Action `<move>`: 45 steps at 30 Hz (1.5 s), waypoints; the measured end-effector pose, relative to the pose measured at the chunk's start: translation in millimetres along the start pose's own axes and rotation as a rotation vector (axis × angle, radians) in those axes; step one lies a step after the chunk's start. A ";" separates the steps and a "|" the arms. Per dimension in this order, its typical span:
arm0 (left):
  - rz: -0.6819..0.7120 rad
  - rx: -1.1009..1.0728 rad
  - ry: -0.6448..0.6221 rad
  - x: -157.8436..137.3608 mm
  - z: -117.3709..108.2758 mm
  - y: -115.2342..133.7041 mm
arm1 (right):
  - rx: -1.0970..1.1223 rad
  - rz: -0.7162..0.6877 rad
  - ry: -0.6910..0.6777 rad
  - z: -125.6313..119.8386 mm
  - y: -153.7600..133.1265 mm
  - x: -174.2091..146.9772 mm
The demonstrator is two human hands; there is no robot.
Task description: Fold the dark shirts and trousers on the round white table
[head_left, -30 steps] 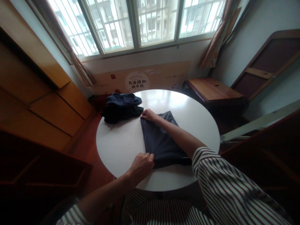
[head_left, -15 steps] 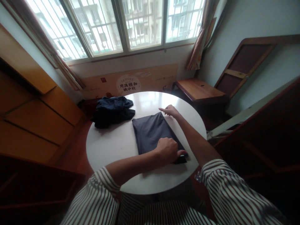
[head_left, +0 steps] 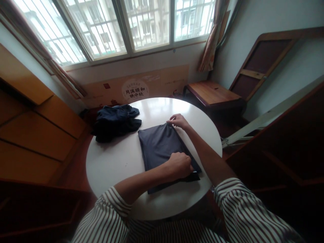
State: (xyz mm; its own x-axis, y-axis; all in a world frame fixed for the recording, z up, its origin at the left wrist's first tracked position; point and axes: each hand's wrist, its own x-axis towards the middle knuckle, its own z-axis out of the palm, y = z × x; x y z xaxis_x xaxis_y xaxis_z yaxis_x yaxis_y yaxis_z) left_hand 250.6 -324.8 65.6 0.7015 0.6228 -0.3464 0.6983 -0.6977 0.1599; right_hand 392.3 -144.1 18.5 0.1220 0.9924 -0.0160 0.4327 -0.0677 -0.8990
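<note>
A folded dark grey garment (head_left: pixel 159 141) lies flat on the round white table (head_left: pixel 113 168); its exact kind does not show. At its far right corner my right hand (head_left: pixel 179 121) pinches the cloth between thumb and fingertips, puckering it slightly. My left hand (head_left: pixel 180 164) reaches across the near part of the garment, its fingers curled closed at the near right edge. Those fingertips are mostly hidden under the hand, where a dark layer of cloth sticks out.
A heap of dark blue and black clothes (head_left: pixel 115 121) sits at the table's far left. Beyond the table are a wooden stool (head_left: pixel 212 92), a printed banner (head_left: pixel 134 87) and a barred window. Orange cabinets (head_left: pixel 37 135) stand to the left.
My right hand has gone from pointing just off the far right corner to pinching the cloth there. The left hand stays near the right edge, and the view has shifted slightly.
</note>
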 end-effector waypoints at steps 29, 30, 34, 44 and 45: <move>0.112 -0.052 0.013 4.1 18.3 0.0 | 0.292 0.095 0.096 10.6 -2.4 -10.1; 0.112 -0.053 0.015 4.1 18.4 0.3 | 0.289 0.102 0.087 8.3 -2.2 -10.8; 0.115 -0.063 0.018 2.6 17.1 1.2 | 0.292 0.175 -0.158 -7.4 0.6 -16.0; 0.120 -0.097 0.097 0.8 16.8 3.8 | 0.187 0.071 -0.268 -11.6 -2.3 -21.6; 0.120 -0.105 0.110 1.0 17.3 4.0 | 0.161 0.083 -0.306 -14.1 -2.9 -22.9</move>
State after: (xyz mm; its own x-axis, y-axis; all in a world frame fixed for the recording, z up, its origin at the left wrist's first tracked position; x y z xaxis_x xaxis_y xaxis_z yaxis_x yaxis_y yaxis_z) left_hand 251.7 -333.1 49.9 0.7878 0.5766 -0.2167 0.6159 -0.7320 0.2912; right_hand 400.8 -168.1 27.7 -0.1332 0.9706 -0.2004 0.2837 -0.1564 -0.9461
